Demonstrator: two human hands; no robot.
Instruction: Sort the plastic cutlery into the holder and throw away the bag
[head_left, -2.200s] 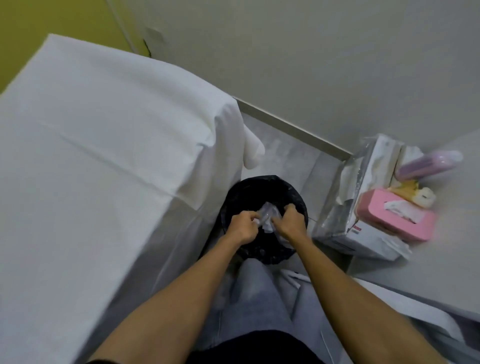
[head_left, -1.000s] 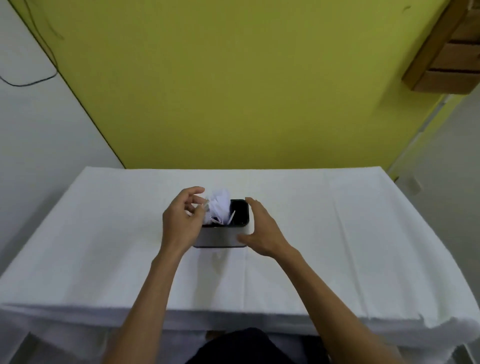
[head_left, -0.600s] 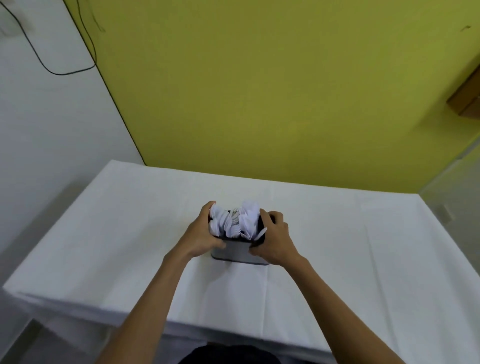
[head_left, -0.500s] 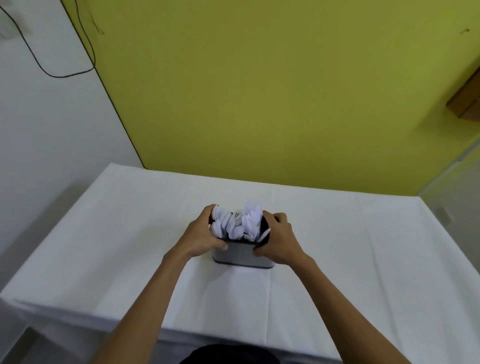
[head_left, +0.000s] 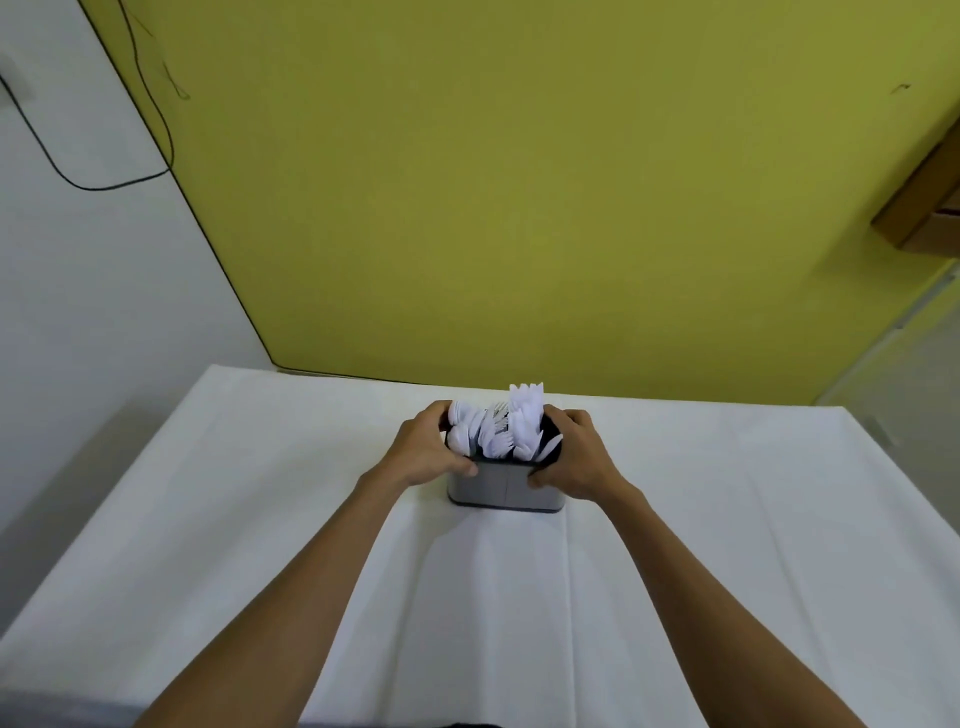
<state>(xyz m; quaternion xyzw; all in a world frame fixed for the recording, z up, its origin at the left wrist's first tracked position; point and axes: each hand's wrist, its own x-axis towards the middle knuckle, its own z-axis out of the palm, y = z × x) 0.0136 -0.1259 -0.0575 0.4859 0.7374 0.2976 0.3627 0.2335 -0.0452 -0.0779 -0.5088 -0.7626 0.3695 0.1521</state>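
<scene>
Left hand (head_left: 422, 451) and right hand (head_left: 575, 458) grip opposite sides of grey holder (head_left: 504, 487), fingers curled round rim; white plastic cutlery (head_left: 498, 431) upright inside; holder on white tablecloth (head_left: 260, 519).

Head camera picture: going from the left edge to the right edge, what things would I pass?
Black cable on the white wall → left hand → grey holder with white plastic cutlery standing in it, gripped between both hands → right hand → wooden shelf at the right edge.
</scene>
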